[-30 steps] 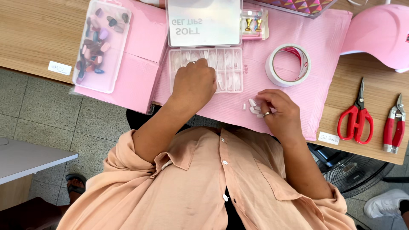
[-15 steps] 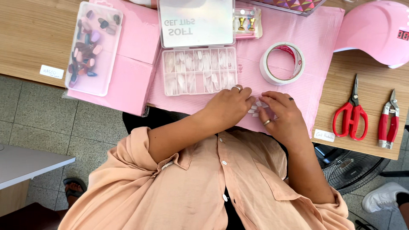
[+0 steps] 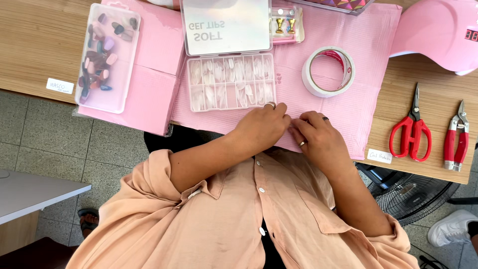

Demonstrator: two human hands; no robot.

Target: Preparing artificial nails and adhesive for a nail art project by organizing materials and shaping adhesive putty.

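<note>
The left hand (image 3: pixel 264 127) and right hand (image 3: pixel 318 139) are brought together fingertip to fingertip on the pink mat (image 3: pixel 348 107), at its near edge; the fingers of both are curled, but whether anything is pinched between them cannot be told. Just beyond the left hand, an open tip box (image 3: pixel 230 82) is laid, its compartments filled with clear nail tips. A tape roll (image 3: pixel 328 71) is set beyond the right hand. Red scissors (image 3: pixel 412 132) and nippers (image 3: pixel 457 137) are placed on the table (image 3: pixel 35 45) well to the right.
</note>
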